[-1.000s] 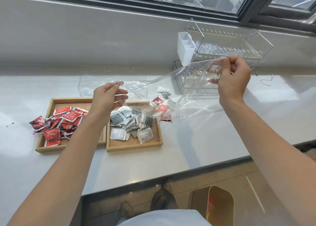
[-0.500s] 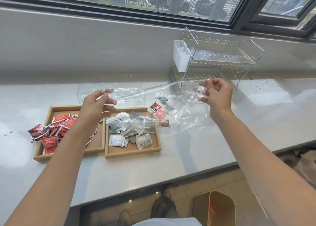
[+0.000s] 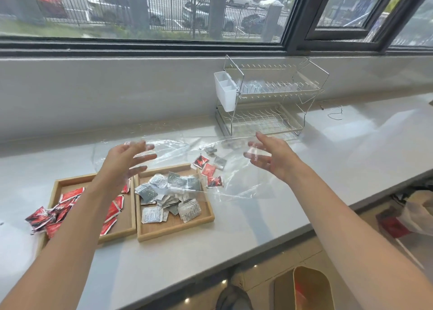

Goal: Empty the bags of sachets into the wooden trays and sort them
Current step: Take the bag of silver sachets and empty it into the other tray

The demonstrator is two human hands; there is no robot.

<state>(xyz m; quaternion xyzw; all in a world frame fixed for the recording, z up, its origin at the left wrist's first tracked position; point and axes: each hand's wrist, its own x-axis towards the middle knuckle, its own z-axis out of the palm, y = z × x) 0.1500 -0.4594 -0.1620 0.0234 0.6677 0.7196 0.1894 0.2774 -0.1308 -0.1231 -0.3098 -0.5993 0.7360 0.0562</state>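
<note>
Two wooden trays sit side by side on the white counter. The left tray (image 3: 61, 185) holds red sachets (image 3: 70, 196), some spilling over its left edge. The right tray (image 3: 175, 230) holds grey and white sachets (image 3: 164, 192). A clear plastic bag (image 3: 234, 183) lies spread on the counter behind and right of the trays, with a few red sachets (image 3: 208, 170) and grey sachets (image 3: 220, 162) under or in it. My left hand (image 3: 121, 162) hovers above the left tray with fingers spread. My right hand (image 3: 271, 157) hovers over the bag, fingers spread, holding nothing.
A wire dish rack (image 3: 269, 103) with a white cutlery holder (image 3: 225, 91) stands at the back right against the wall. The counter's front edge (image 3: 234, 260) runs diagonally. On the floor lie a tan bin (image 3: 311, 288) and bags (image 3: 417, 211).
Both hands have let go of the clear bag and opened their fingers. The bag has dropped flat onto the counter. The view has tilted upward.
</note>
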